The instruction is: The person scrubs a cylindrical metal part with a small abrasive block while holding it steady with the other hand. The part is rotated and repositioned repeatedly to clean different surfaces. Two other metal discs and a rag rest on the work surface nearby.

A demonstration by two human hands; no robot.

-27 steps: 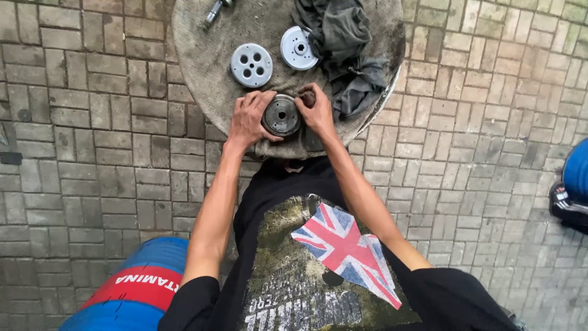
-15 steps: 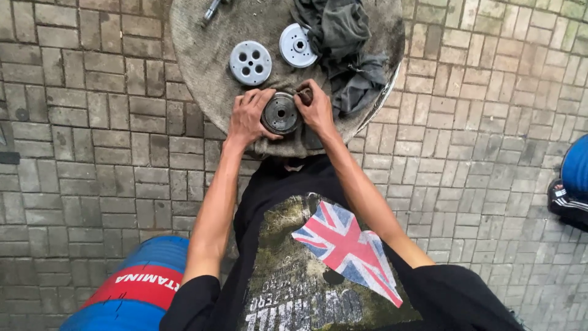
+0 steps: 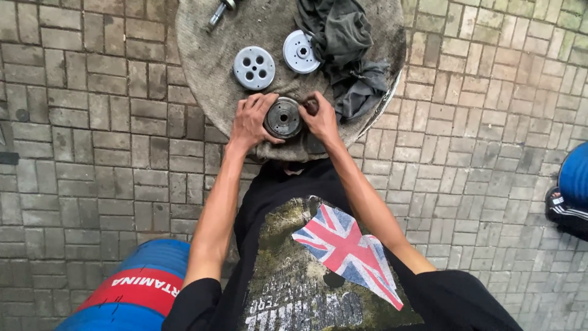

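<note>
The dark round metal part (image 3: 283, 117) lies flat just above the frame's centre. It is ringed, with a small centre hole, gripped on both sides.

Both arms extended; left hand (image 3: 254, 122) and right hand (image 3: 318, 119) curled close together.

I see my left hand (image 3: 253, 121) and right hand (image 3: 318, 117) closed around the dark round metal part (image 3: 283, 117), so nothing passes between them. Just beyond my left hand the holed grey disc (image 3: 253, 67) blocks the way; the white disc (image 3: 301, 52) sits beyond the gap. The crumpled dark rag (image 3: 349, 55) crowds my right hand's outer side. Bare round table (image 3: 202, 73) lies open left of my left hand, up to the bolt (image 3: 219, 12) at the far edge.
</note>
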